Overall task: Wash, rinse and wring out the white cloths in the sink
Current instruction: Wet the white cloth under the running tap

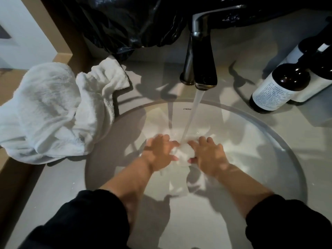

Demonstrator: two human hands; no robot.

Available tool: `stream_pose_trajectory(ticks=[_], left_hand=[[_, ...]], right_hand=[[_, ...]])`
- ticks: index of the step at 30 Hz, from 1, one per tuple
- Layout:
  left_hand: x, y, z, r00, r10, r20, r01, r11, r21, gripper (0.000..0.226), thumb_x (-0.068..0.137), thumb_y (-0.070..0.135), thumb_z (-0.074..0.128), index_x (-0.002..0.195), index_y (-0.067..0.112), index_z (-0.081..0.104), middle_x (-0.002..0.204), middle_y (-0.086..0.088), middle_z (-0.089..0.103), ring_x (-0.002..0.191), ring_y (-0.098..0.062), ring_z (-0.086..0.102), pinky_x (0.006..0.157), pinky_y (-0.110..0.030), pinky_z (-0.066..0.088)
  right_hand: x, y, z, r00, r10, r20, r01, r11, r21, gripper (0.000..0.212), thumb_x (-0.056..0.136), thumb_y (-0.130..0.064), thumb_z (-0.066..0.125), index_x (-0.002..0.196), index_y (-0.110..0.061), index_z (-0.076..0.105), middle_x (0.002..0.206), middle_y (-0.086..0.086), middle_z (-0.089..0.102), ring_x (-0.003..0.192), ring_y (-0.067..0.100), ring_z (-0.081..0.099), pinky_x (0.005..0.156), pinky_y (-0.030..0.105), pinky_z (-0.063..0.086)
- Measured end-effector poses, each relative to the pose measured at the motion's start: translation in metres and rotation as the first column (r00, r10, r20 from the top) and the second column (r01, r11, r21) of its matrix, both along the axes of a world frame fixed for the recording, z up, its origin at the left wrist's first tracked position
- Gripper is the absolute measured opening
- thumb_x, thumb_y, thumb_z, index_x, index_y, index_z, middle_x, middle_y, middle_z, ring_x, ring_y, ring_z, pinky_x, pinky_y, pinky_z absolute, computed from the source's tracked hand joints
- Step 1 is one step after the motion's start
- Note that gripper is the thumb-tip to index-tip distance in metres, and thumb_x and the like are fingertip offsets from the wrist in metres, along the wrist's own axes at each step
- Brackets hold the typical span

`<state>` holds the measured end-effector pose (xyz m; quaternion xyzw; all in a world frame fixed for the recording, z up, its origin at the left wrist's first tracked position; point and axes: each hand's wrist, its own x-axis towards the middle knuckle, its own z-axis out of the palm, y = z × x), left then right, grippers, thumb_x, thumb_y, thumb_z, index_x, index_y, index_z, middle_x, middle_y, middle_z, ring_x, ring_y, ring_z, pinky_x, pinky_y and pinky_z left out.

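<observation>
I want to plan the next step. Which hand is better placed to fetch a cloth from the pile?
Probably left. The pile lies left of the sink, on the side of the left hand; the right hand would cross the stream. Both now grip a cloth.

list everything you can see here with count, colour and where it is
held cloth: one, white, bunched between both grips under the water
towel heap: count unclear, white, counter left of the sink
water stream: one, clear, running from the faucet onto the held cloth
faucet: one, dark metal, behind the sink
sink: one, white, round, centre
bottles: two, dark with white labels, counter at right
plastic bag: one, black, behind the faucet
counter: one, grey, around the sink
sleeves: two, black, bottom edge
left grip: bare hand, holds the cloth's left side
right grip: bare hand, holds its right side
</observation>
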<state>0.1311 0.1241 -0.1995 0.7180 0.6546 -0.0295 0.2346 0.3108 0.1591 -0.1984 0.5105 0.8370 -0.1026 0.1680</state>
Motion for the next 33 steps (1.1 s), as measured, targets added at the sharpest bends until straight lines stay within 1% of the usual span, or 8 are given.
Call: stream_pose_trajectory(ticks=[3, 7, 11, 14, 21, 25, 28, 33], left_hand=[[-0.014, 0.007, 0.021, 0.920, 0.111, 0.376, -0.102, 0.994, -0.044, 0.056, 0.083, 0.047, 0.065, 0.133, 0.025, 0.056, 0.127, -0.005, 0.056, 0.121, -0.023, 0.050, 0.101, -0.027, 0.036], [-0.018, 0.006, 0.039, 0.999, 0.039, -0.037, -0.031, 0.979, 0.203, 0.086, 0.073, 0.058, 0.068, 0.146, 0.031, 0.034, 0.135, -0.001, 0.045, 0.128, -0.024, 0.038, 0.106, -0.041, 0.035], [-0.018, -0.002, 0.040, 0.958, 0.266, -0.104, -0.264, 0.964, 0.028, 0.078, 0.081, 0.066, 0.057, 0.143, 0.025, 0.032, 0.139, -0.007, 0.041, 0.128, -0.030, 0.039, 0.100, -0.042, 0.038], [-0.012, -0.007, 0.031, 0.957, 0.288, -0.043, -0.291, 0.947, -0.137, 0.088, 0.078, 0.064, 0.064, 0.145, 0.021, 0.025, 0.140, -0.013, 0.037, 0.128, -0.035, 0.039, 0.101, -0.041, 0.039], [-0.017, -0.005, 0.028, 0.925, 0.317, 0.209, -0.256, 0.927, -0.274, 0.061, 0.085, 0.025, 0.068, 0.138, 0.028, 0.039, 0.133, 0.006, 0.047, 0.111, -0.018, 0.052, 0.075, -0.020, 0.042], [-0.027, -0.002, 0.032, 0.933, 0.300, 0.199, -0.231, 0.923, -0.308, 0.063, 0.084, 0.026, 0.068, 0.141, 0.027, 0.040, 0.138, 0.004, 0.048, 0.119, -0.019, 0.050, 0.085, -0.027, 0.048], [-0.035, 0.001, 0.037, 0.932, 0.355, 0.076, -0.344, 0.930, -0.128, 0.057, 0.080, 0.031, 0.071, 0.130, 0.016, 0.050, 0.128, -0.004, 0.056, 0.117, -0.025, 0.054, 0.093, -0.028, 0.044], [-0.018, 0.001, 0.024, 0.959, 0.234, -0.160, -0.247, 0.967, -0.067, 0.035, 0.090, 0.029, 0.055, 0.122, 0.015, 0.055, 0.122, -0.007, 0.060, 0.112, -0.026, 0.057, 0.086, -0.030, 0.045]], right_hand=[[0.010, 0.016, 0.022, 0.873, -0.280, -0.398, 0.174, 0.943, -0.283, 0.046, 0.083, -0.036, 0.069, 0.125, -0.026, 0.054, 0.112, -0.001, 0.060, 0.107, 0.020, 0.055, 0.086, 0.027, 0.041], [0.014, 0.014, 0.033, 0.775, -0.189, -0.603, 0.095, 0.978, -0.184, 0.058, 0.074, -0.042, 0.078, 0.127, -0.032, 0.058, 0.129, 0.000, 0.051, 0.124, 0.022, 0.043, 0.106, 0.038, 0.037], [0.017, 0.006, 0.039, 0.946, -0.304, -0.113, 0.295, 0.951, -0.092, 0.074, 0.087, -0.064, 0.047, 0.139, -0.013, 0.035, 0.139, 0.013, 0.034, 0.126, 0.032, 0.033, 0.107, 0.042, 0.033], [0.011, -0.003, 0.037, 0.922, -0.381, -0.067, 0.368, 0.918, -0.149, 0.073, 0.089, -0.057, 0.054, 0.137, -0.007, 0.030, 0.131, 0.015, 0.040, 0.122, 0.033, 0.040, 0.100, 0.036, 0.034], [0.016, 0.011, 0.039, 0.368, -0.748, -0.552, 0.393, 0.664, -0.636, 0.031, 0.077, -0.005, 0.077, 0.100, -0.010, 0.057, 0.085, 0.005, 0.063, 0.072, 0.021, 0.062, 0.060, 0.027, 0.053], [0.000, -0.001, 0.042, 0.700, -0.252, -0.668, 0.134, 0.965, -0.224, 0.044, 0.074, -0.022, 0.081, 0.114, -0.019, 0.062, 0.123, 0.005, 0.048, 0.118, 0.021, 0.047, 0.098, 0.025, 0.038], [-0.016, -0.017, 0.024, 0.888, -0.022, -0.460, -0.017, 0.997, -0.081, 0.066, 0.089, -0.058, 0.045, 0.145, -0.023, 0.036, 0.153, 0.008, 0.022, 0.141, 0.027, 0.019, 0.115, 0.045, 0.025], [-0.040, -0.026, -0.010, 0.993, 0.092, -0.073, -0.083, 0.989, 0.121, 0.072, 0.091, -0.063, 0.018, 0.143, -0.014, 0.027, 0.130, 0.018, 0.051, 0.106, 0.035, 0.053, 0.074, 0.048, 0.048]])
